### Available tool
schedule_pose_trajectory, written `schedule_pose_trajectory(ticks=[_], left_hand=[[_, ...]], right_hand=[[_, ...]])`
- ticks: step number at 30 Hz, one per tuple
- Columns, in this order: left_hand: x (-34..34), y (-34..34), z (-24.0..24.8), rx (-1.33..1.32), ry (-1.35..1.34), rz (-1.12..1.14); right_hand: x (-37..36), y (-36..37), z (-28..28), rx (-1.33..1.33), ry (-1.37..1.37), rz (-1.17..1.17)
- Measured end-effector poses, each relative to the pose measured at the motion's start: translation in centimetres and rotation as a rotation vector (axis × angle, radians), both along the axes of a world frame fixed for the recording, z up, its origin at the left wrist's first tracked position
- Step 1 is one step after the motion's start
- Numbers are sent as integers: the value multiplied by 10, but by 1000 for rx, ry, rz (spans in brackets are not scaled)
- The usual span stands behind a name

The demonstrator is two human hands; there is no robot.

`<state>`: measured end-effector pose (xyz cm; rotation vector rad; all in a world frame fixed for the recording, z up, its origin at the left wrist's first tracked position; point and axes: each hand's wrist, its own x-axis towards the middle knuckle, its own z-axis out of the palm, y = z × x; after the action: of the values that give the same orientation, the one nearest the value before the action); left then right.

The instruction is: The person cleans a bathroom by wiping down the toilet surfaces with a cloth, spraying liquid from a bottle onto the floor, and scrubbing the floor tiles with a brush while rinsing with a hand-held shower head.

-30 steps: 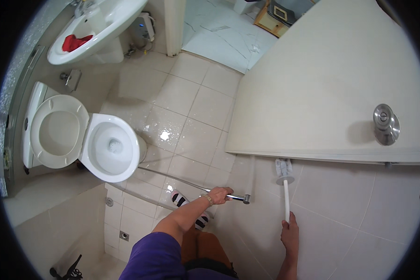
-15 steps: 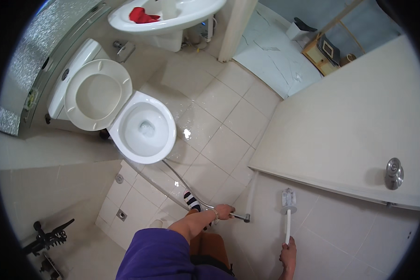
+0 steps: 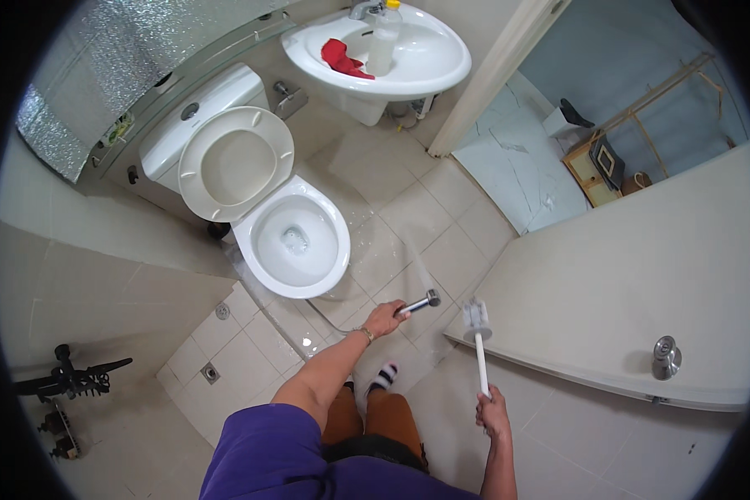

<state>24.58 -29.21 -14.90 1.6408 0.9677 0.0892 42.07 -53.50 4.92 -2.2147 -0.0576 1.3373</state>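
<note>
My left hand is closed round a chrome handheld bidet sprayer, its head pointing away from me. A faint streak of water seems to come from the nozzle over the tiles. Low on the right, my right hand grips the white handle of a toilet brush, head up, near the door's lower edge. The brush head is pale and slightly blurred. Left of both tools stands the white toilet bowl, its seat and lid raised, with water inside. The sprayer's hose runs down behind my left hand, partly hidden.
At the back, a washbasin holds a red cloth and a yellow-capped bottle. An open white door fills the right side. The floor tiles look wet. A low ledge borders the shower area.
Both hands have moved forward, away from my body. The sprayer has risen and now points toward the far floor, with a water streak. The brush has shifted up and left. The view has also turned.
</note>
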Motion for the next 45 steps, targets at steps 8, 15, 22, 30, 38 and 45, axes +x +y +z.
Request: schedule_pose_trajectory(ticks=[8,15,22,30,38,45], left_hand=[[-35,14,15,34,-37,117],[-57,12,32,-31,66,330],[-72,17,88,-58,-92,435],[-187,3,147,351,-35,1076],[-295,9,183,426,45,1430],[-355,14,136,201,173,1605]], right_hand=[[39,120,-17,113,166,127],[90,228,-44,116,209,296],[77,303,-20,189,215,524],[-25,377,76,357,360,1107],[-241,452,85,470,659,1296],[-423,494,-101,215,631,1089]])
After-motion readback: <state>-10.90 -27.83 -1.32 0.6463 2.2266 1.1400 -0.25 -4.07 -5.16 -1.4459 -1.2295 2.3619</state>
